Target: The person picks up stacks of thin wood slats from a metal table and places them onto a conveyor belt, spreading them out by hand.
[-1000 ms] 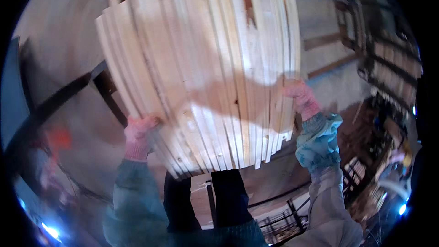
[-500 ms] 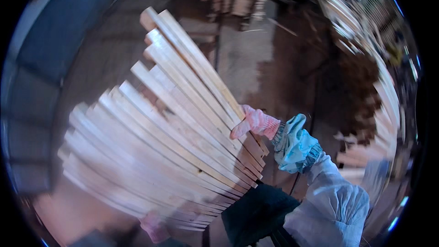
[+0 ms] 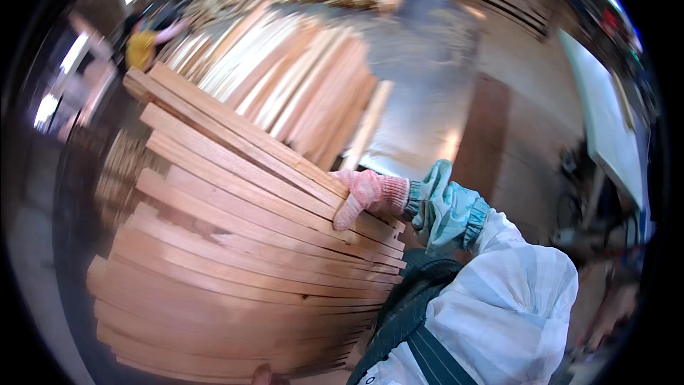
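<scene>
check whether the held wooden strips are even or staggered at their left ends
Staggered: some held strips jut out past their neighbours at the picture's left. The right hand grips the upper edge.

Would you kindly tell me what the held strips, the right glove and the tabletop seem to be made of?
Strips: wood, seemingly uncoated, showing grain and a knot. Right glove: probably knitted yarn, with a ribbed cuff. Tabletop: perhaps smooth metal, grey with shiny reflections.

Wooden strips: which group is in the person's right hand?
The fanned bundle nearest the camera: the pink-gloved right hand grips its edge, whereas the row of strips beyond lies on the shiny grey tabletop.
</scene>
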